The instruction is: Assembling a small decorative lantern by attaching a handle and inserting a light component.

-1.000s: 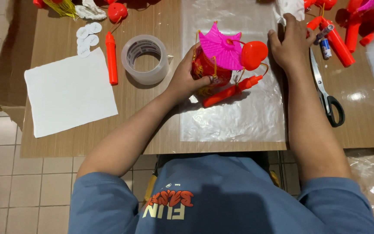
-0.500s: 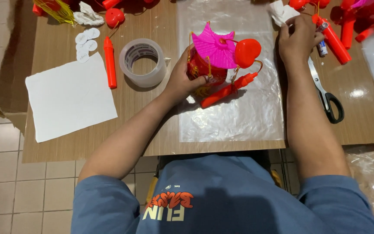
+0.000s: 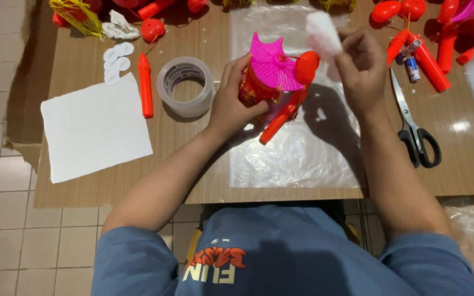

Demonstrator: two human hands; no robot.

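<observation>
The left hand point(image 3: 231, 107) wraps its fingers around a red paper lantern point(image 3: 259, 87) with a pleated pink top, over a glossy clear plastic sheet point(image 3: 294, 159) mid-tabletop; the right hand point(image 3: 360, 68) pinches a crumpled white scrap point(image 3: 323, 33); a clear tape roll point(image 3: 185, 86) and red plastic tube point(image 3: 146, 92) lie leftward, black-handled scissors point(image 3: 415, 129) near the right edge; wood-grain tabletop point(image 3: 111, 192), tiled floor.

A home craft corner: a wood-grain desk point(image 3: 193, 175) on a tiled floor point(image 3: 6, 246), strewn with scissors point(image 3: 415, 126), a roll of clear tape point(image 3: 185, 87), white paper point(image 3: 94, 129) and red plastic lantern parts point(image 3: 429, 57).
</observation>
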